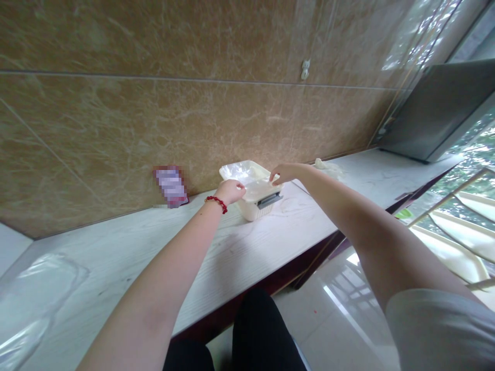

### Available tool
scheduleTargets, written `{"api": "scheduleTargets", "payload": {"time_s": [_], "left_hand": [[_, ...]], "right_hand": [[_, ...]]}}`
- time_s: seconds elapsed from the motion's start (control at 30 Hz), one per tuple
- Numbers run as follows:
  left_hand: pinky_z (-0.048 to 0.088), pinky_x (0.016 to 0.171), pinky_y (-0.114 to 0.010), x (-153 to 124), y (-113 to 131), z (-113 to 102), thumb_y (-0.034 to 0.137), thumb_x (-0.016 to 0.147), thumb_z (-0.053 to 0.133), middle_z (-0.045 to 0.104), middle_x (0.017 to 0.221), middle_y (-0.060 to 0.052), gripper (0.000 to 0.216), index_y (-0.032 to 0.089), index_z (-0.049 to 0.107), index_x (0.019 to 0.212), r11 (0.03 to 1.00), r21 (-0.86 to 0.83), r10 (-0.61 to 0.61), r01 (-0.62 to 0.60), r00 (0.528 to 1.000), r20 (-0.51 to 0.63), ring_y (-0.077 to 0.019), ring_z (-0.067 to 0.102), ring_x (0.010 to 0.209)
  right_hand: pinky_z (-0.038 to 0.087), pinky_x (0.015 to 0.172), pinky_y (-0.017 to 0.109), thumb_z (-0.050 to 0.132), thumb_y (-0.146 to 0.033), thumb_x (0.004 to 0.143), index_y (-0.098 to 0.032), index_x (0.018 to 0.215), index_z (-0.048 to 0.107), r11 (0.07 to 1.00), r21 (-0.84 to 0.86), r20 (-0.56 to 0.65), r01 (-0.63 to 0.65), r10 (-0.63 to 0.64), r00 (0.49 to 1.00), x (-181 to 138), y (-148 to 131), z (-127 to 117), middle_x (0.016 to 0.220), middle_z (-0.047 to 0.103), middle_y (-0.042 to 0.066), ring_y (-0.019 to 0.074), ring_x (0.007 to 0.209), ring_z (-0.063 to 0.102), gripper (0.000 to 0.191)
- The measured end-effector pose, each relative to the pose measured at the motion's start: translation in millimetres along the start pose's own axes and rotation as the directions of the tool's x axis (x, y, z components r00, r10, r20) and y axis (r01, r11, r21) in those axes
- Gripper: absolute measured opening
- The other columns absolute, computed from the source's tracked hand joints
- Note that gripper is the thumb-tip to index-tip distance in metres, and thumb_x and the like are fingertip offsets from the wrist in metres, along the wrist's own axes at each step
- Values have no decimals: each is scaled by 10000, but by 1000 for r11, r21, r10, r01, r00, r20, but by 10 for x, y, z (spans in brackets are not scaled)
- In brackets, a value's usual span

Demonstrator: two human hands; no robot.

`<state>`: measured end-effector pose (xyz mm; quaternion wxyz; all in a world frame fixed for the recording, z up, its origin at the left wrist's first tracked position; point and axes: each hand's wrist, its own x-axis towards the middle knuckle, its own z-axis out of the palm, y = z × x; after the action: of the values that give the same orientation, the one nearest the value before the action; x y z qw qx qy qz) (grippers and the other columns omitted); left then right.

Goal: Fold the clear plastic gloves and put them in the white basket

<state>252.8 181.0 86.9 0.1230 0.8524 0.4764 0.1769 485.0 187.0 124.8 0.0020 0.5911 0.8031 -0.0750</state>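
Note:
A cream-white plastic basket (253, 210) with slotted sides and a grey clip (269, 200) on its front stands on the counter against the wall. Thin, clear plastic film (256, 188) lies over its open top and inside it. My left hand (231, 191), wearing a red bead bracelet (217, 202), is at the basket's left rim, thumb and fingers pinched on the film. Over the right rim, my right hand (285, 173) bends down with its fingers closed together, apparently on the film's other side; the fingertips show only in small.
A red-edged packet with a blurred face (171, 185) leans on the tiled wall. Clear plastic (42, 288) lies at the counter's left end. Behind my right forearm is a pale crumpled item (328, 168). A dark grey panel (436, 111) and a rack (456, 232) stand at the right.

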Motion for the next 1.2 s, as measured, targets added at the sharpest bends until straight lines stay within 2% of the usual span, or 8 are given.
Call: {"api": "scheduleTargets", "payload": {"time_s": [0.13, 0.3, 0.43, 0.57, 0.73, 1.0, 1.1, 1.2], "left_hand": [[360, 829, -285, 12, -22, 15, 360, 694, 465, 647, 884, -90, 326, 164, 679, 843, 995, 67, 80, -78, 997, -19, -219, 555, 851], [324, 834, -370, 0, 39, 19, 503, 705, 413, 631, 944, -82, 413, 221, 665, 870, 979, 192, 61, -74, 996, 71, -274, 489, 954], [278, 842, -403, -87, 80, -52, 515, 781, 269, 599, 1043, -19, 451, 299, 601, 994, 929, 303, 162, -212, 970, 182, -251, 436, 1001], [247, 841, -384, -172, 52, -124, 566, 783, 232, 537, 1141, 0, 484, 341, 547, 1072, 865, 351, 307, -359, 931, 196, -233, 402, 1016], [235, 820, -372, -169, -26, -119, 597, 777, 213, 509, 1175, 23, 487, 388, 536, 1075, 826, 335, 407, -454, 891, 202, -223, 406, 975], [254, 806, -379, -67, -50, -65, 600, 768, 241, 592, 1055, -9, 518, 306, 633, 935, 840, 268, 424, -472, 879, 219, -230, 437, 936], [274, 825, -369, -85, -94, -91, 556, 782, 283, 614, 1008, -12, 479, 261, 639, 906, 854, 220, 445, -472, 881, 161, -212, 471, 935], [296, 860, -344, -144, -194, -88, 484, 801, 325, 614, 1012, -22, 417, 219, 635, 889, 857, 134, 495, -497, 868, 53, -185, 490, 964]], "right_hand": [[380, 662, 279, 643, -362, 610, -253, 823, 670, 1000, -17, -7, 12, -12, 1000, -5, 5, 9, 848, 614, 39, 180, 750, 545, 241], [385, 705, 288, 669, -439, 559, -240, 948, 640, 991, -131, 11, -25, 26, 1000, -16, -69, 8, 947, 606, 61, 215, 843, 544, 439], [382, 729, 286, 652, -463, 563, -248, 1012, 615, 962, -268, 59, -48, 66, 996, -3, -110, 21, 986, 602, 54, 227, 891, 538, 499], [380, 728, 285, 624, -488, 576, -271, 1041, 595, 951, -306, 60, -30, 50, 997, 39, -61, 51, 1008, 596, 42, 229, 906, 534, 514], [371, 736, 290, 639, -502, 549, -274, 999, 615, 960, -278, 14, 11, -7, 1000, 96, 33, 92, 1015, 591, 37, 234, 912, 527, 506], [362, 683, 280, 666, -461, 535, -276, 984, 625, 967, -255, 20, 7, -2, 1000, 101, 22, 81, 927, 613, 32, 212, 834, 541, 487], [361, 673, 276, 679, -411, 543, -274, 951, 640, 969, -246, 15, 40, -37, 999, 47, 3, 40, 892, 616, 29, 199, 796, 542, 432], [364, 656, 266, 645, -359, 604, -261, 942, 643, 973, -207, -19, 103, -109, 994, -53, 33, 5, 859, 616, 30, 174, 748, 539, 352]]}}
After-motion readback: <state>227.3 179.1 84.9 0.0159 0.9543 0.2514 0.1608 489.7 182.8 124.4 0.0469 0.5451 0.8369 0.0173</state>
